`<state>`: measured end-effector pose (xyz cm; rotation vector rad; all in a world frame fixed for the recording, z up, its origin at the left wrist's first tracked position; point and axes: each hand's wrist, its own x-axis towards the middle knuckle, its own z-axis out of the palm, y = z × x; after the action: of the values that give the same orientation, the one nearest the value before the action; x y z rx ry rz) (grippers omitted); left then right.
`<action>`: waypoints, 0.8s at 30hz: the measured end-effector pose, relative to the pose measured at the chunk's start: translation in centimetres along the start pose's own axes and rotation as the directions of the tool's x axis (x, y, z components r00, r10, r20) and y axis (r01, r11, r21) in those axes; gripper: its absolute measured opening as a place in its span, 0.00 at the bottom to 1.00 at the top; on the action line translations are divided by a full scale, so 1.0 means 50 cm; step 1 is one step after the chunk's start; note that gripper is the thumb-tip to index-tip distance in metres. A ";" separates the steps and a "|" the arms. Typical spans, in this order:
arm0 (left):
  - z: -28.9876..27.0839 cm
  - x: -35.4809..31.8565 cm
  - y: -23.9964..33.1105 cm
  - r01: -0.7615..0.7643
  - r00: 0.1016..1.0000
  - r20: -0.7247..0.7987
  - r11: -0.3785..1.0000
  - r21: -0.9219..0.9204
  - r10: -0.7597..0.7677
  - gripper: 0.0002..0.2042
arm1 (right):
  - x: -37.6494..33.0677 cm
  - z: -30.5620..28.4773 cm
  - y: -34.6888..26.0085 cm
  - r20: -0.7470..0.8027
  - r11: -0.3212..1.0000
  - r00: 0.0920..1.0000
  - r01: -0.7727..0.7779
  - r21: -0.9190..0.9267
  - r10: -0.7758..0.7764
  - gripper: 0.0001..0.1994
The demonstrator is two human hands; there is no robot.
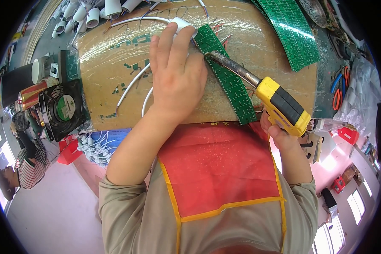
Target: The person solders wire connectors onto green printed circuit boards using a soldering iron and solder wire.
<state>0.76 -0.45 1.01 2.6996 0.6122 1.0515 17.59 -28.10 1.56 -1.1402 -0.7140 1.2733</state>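
Observation:
My left hand [173,74] reaches over the cardboard-topped bench, its fingers bent over a short white plastic tube [183,26] with a white cable. The fingertips are partly hidden behind the tube and the hand. Right beside them lies a long narrow strip of green circuit boards [229,82], slanting toward me, with thin wires along its far right side. My right hand [279,131] is closed round the handle of a yellow and black soldering gun [281,103]. The metal tip of the gun meets the upper part of the strip, near my left fingers.
White tubes [93,17] with wires are piled at the far left. Loose white cables [133,84] lie by my left forearm. A black fan [63,108] stands at the left edge. More green board panels [290,34] and orange-handled pliers [338,97] lie right. Another person [27,169] is far left.

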 end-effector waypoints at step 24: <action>-0.003 0.005 0.007 0.002 1.000 0.003 1.000 0.028 -0.002 0.05 | 0.020 0.024 -0.027 -0.143 0.999 0.990 -0.011 -0.034 0.006 0.22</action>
<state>0.95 -0.63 1.39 2.7233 0.6341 1.0457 17.20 -26.71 3.03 -1.2509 -0.6271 1.1772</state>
